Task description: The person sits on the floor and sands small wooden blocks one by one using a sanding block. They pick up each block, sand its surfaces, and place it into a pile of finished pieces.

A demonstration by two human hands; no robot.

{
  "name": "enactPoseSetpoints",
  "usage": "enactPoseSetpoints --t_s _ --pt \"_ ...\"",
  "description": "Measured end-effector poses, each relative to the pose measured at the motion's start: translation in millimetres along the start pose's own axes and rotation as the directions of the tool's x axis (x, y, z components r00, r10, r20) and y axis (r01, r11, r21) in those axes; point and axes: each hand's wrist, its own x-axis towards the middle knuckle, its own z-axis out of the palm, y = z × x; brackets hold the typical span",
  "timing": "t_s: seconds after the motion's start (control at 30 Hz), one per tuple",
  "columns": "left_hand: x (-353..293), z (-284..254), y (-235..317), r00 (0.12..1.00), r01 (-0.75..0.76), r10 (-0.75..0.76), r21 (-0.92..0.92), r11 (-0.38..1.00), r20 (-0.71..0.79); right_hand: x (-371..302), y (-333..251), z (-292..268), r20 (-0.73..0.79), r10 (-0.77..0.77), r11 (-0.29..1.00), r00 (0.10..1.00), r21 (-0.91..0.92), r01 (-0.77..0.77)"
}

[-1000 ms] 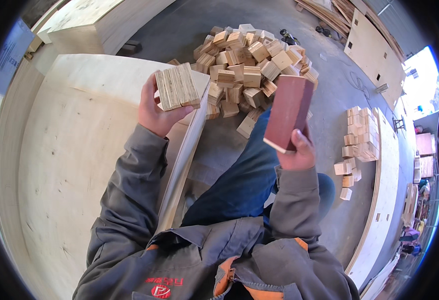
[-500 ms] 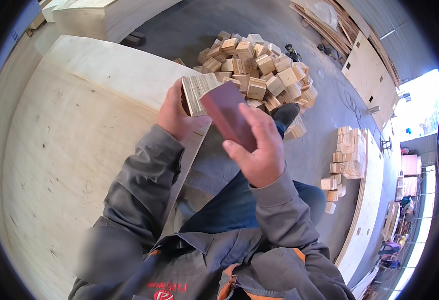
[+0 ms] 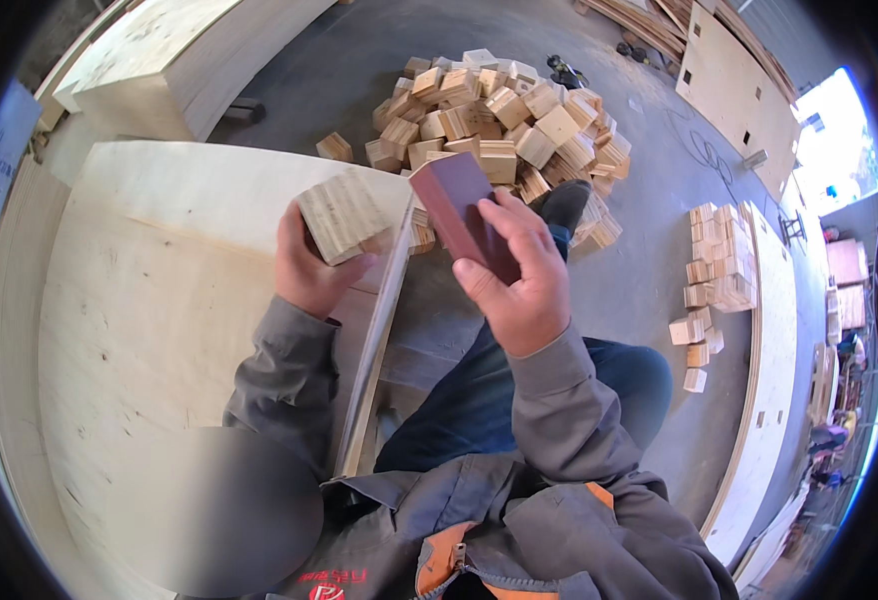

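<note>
Grey concrete floor (image 3: 649,140) spreads through a workshop, with a heap (image 3: 504,115) of wooden blocks ahead and a neater stack (image 3: 729,260) off to the right. A pale plywood panel (image 3: 149,330) fills the left side.

Near the panel's right-hand edge, the left hand (image 3: 317,280) holds a layered block (image 3: 347,215), thumb at its lower corner and fingers closed round its left side; how they sit underneath is hidden. The right hand (image 3: 524,285) grips a red-brown bar (image 3: 459,215), thumb on the near side, fingers along the far one. The bar stands tilted just beside the block, with a gap showing between them.

Working these two together well, I judge, calls for a firm left grip low on the block, leaving its upper face and edges free. The bar's flat side should meet the wood squarely, with even pressure, since a tilt would likely round a corner. The left thumb sits near that side, so it wants tucking down first.
</note>
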Motion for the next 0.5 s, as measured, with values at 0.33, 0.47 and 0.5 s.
enactPoseSetpoints --t_s 0.33,0.47,0.5 --pt "61.2 19.4 7.7 0.997 -0.058 0.054 0.078 0.995 0.046 1.8 36.3 -35.2 -0.049 0.196 0.977 0.979 0.096 -0.191" --pt "63.4 12.8 -29.8 0.993 -0.046 0.043 0.025 0.999 0.111 5.0 31.0 -32.0 0.001 0.121 0.992 0.993 0.032 -0.121" --pt "63.4 11.3 -31.3 0.992 -0.039 0.041 -0.021 0.999 0.122 7.9 32.7 -32.2 -0.001 0.104 0.995 0.995 -0.009 -0.104"
